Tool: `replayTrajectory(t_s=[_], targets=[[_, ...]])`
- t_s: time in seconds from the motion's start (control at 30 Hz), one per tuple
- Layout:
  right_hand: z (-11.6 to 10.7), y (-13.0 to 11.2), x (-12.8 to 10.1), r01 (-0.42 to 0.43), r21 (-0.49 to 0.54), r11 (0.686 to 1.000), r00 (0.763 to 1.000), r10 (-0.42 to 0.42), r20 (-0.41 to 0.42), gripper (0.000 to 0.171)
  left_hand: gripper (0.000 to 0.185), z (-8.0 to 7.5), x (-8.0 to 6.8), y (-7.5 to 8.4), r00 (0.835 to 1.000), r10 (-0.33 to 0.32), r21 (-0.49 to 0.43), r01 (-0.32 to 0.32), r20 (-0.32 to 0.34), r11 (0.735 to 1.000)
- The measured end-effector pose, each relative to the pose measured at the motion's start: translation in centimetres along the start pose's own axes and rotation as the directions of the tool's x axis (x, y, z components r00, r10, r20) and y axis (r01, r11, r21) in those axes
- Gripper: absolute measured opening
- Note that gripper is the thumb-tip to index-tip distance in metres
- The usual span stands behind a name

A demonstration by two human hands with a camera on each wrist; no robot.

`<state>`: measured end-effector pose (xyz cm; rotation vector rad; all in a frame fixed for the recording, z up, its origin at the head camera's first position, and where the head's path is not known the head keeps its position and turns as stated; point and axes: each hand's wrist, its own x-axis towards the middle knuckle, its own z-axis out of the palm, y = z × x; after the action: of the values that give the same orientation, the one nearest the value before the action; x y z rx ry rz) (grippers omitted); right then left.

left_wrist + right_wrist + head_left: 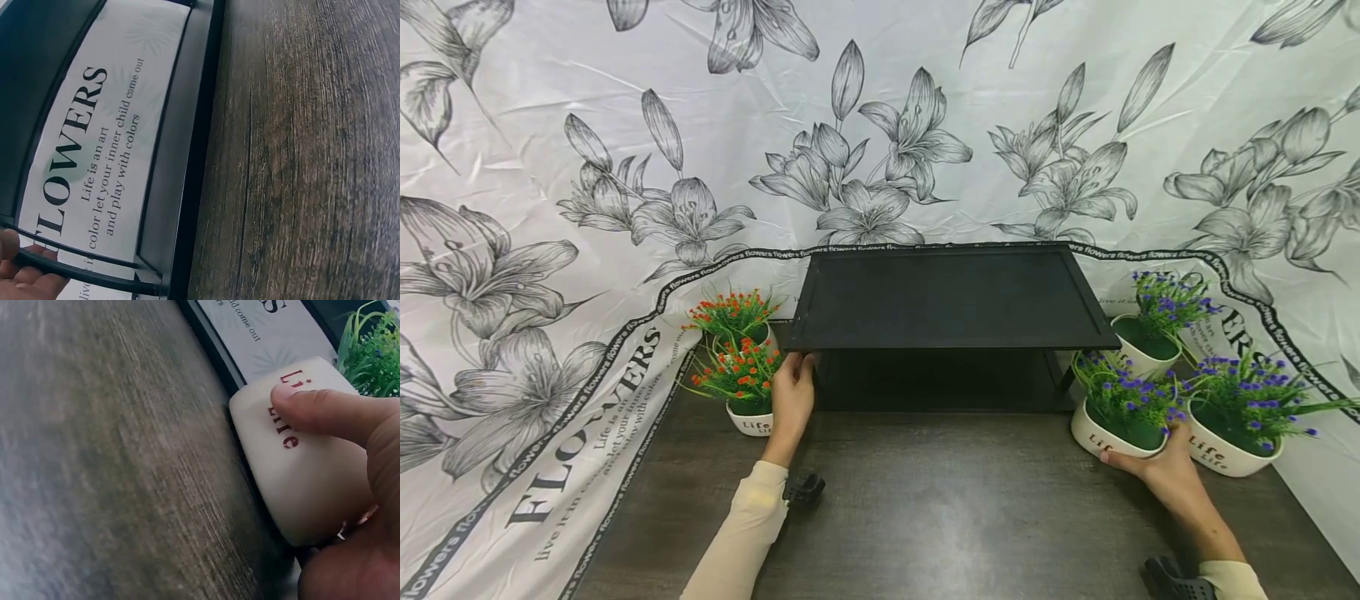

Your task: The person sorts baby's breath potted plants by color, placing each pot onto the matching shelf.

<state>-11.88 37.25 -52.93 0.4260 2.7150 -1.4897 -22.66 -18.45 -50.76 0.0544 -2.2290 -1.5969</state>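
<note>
A black two-tier shelf (947, 300) stands at the back of the dark wooden table (955, 517). My left hand (797, 372) grips its left end; in the left wrist view my fingers (22, 275) curl round a thin black bar of the shelf (187, 150). My right hand (1138, 454) holds a white pot of purple flowers (1116, 417) just right of the shelf. In the right wrist view my thumb (331, 412) presses the lettered side of that white pot (300, 487), which sits on the table.
Two more white pots of purple flowers (1157, 325) (1236, 429) stand at the right. Two pots of orange flowers (733, 321) (745, 387) stand left of the shelf, beside my left hand. A flower-printed cloth (550, 250) hangs behind and drapes both sides.
</note>
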Motion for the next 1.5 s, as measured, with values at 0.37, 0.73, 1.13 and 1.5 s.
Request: replayTrajectory(t_s=[0.37, 0.73, 1.13, 1.5], targets=[[0.1, -0.5, -0.5, 0.124, -0.083, 0.989, 0.991, -0.128, -0.041, 0.117, 0.03, 0.1, 0.0, 0.0, 0.999, 0.011, 0.024, -0.01, -0.047, 1.0], [1.3, -3.0, -1.6, 0.265, -0.153, 0.952, 0.963, -0.27, -0.013, 0.087, 0.03, 0.3, -0.3, -0.3, 0.997, -0.006, 0.039, 0.009, -0.073, 0.999], [4.0, -5.0, -2.0, 0.347, -0.115, 0.931, 0.938, -0.343, 0.05, 0.079, 0.036, 0.2, -0.3, -0.4, 0.998, -0.061, -0.015, 0.06, -0.023, 0.998], [6.6, -7.4, -1.4, 0.366, -0.114, 0.924, 0.929, -0.355, 0.101, 0.083, 0.035, 0.3, -0.2, -0.4, 0.998, -0.043, -0.009, 0.042, -0.045, 0.999]])
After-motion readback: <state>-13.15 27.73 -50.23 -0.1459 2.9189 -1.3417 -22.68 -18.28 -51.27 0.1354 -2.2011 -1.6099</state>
